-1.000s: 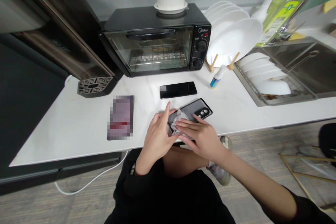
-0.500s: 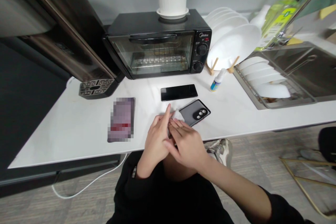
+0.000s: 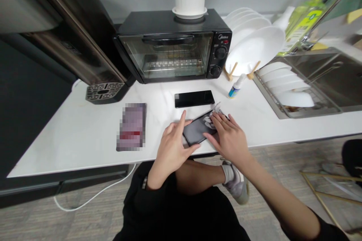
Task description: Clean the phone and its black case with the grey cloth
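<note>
A grey phone case with a dark rim lies slantwise near the counter's front edge. My left hand grips its left end, thumb on the near side and fingers at the far side. Over its right end, my right hand presses a crumpled white tissue against the surface with its fingers. That hand covers the camera cutouts. Just behind the case lies a black phone, screen up. A small white spray bottle with a blue label stands to the right.
A pixelated flat object lies on the counter at left, near a drink machine's drip tray. Behind stand a toaster oven and racked white plates. The sink holds a dish rack.
My right hand has moved right along the case with the tissue, from its left end to its right end. More of the case's middle shows. My left hand stays at the left end.
</note>
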The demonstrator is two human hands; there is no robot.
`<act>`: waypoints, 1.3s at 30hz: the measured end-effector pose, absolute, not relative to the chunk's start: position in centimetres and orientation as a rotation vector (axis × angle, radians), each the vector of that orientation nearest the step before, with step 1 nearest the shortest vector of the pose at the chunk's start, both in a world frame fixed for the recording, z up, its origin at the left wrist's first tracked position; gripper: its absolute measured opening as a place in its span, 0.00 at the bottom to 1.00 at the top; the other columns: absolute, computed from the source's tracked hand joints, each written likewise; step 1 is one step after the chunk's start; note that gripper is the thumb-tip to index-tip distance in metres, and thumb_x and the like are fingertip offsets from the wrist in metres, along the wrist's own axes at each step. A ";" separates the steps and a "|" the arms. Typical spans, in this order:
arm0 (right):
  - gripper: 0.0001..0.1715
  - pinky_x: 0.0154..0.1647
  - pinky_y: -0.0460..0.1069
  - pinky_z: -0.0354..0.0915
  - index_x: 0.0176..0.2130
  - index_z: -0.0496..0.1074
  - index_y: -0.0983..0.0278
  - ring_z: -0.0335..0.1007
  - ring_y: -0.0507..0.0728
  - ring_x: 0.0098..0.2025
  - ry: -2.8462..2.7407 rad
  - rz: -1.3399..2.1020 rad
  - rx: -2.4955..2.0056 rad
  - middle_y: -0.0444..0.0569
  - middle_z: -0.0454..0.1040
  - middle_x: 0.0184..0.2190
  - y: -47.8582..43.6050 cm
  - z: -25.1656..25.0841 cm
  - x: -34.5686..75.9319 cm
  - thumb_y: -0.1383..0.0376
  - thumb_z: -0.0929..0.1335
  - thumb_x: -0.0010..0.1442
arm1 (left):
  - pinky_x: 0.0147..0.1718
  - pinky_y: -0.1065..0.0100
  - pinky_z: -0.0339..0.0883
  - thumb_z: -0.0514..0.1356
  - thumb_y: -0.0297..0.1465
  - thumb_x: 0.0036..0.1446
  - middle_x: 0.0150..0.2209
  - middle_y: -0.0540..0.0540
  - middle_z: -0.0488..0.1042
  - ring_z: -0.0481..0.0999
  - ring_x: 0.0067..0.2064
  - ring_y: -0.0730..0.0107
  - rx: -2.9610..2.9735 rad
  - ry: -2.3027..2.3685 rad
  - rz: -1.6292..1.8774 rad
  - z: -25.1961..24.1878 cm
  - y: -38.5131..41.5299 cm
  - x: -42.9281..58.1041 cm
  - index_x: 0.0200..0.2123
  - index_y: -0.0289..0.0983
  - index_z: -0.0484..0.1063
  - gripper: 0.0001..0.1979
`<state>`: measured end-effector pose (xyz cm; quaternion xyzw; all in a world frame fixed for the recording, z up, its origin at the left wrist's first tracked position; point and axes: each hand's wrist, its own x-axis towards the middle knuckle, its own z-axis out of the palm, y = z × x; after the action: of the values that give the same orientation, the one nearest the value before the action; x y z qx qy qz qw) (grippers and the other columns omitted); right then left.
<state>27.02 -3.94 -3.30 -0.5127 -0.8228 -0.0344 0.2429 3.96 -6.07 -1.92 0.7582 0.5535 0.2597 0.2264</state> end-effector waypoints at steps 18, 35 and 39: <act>0.25 0.70 0.68 0.61 0.62 0.72 0.65 0.75 0.66 0.63 -2.268 -0.085 -1.411 0.57 0.78 0.61 -4.8 -3.2 29.7 0.55 0.63 0.75 | 0.63 0.50 0.61 0.73 0.37 0.56 0.66 0.45 0.72 0.68 0.62 0.51 2.154 1.517 0.683 -1.9 -6.1 4.0 0.77 0.48 0.35 0.59; 0.22 0.75 0.72 0.49 0.61 0.73 0.60 0.76 0.64 0.62 -2.277 0.097 -1.349 0.52 0.79 0.59 -5.8 -2.6 28.1 0.54 0.63 0.75 | 0.61 0.50 0.64 0.73 0.39 0.55 0.63 0.44 0.74 0.70 0.59 0.50 2.141 1.581 0.736 -2.1 -6.1 4.3 0.77 0.47 0.38 0.58; 0.26 0.74 0.71 0.51 0.61 0.73 0.66 0.75 0.67 0.63 -2.225 -0.060 -1.441 0.57 0.79 0.59 -4.1 -3.1 28.4 0.52 0.62 0.75 | 0.62 0.50 0.62 0.74 0.38 0.54 0.63 0.44 0.74 0.70 0.59 0.50 2.147 1.593 0.724 -2.0 -5.9 4.5 0.77 0.48 0.40 0.59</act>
<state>28.42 -4.06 -3.11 -0.5272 -0.8141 -0.0220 0.2426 4.51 -5.92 -2.04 0.7618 0.5653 0.2570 0.1846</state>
